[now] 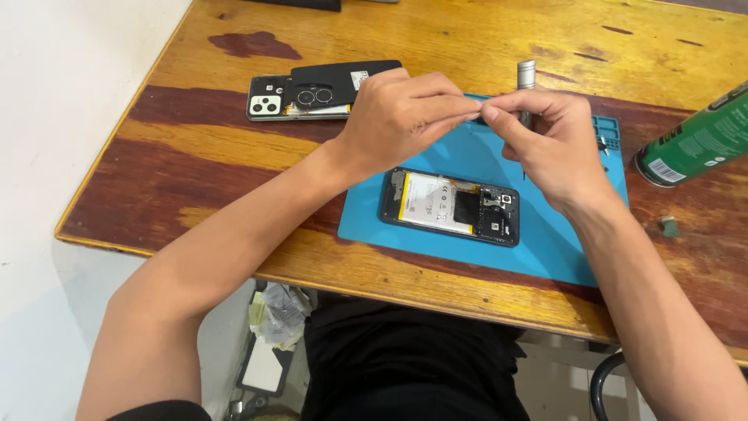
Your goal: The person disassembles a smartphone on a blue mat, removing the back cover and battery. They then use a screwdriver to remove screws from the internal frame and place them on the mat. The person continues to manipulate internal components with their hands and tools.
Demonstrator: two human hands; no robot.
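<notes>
On the blue mat (545,249), at 6 o'clock from both hands, lies the opened phone (450,206). Above it, the right hand (555,144) grips a grey screwdriver (527,78); the left hand (397,117) has its fingertips (467,109) pinched narrow, touching the right fingertips.

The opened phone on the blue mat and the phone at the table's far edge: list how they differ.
The opened phone lies on the blue mat, while the far phone rests on the bare wooden table. The opened phone has its back off, showing a battery and boards; the far phone is partly covered by a black back cover. The opened phone is dark-framed; the far phone looks pale green. Both lie flat, rear up.
</notes>
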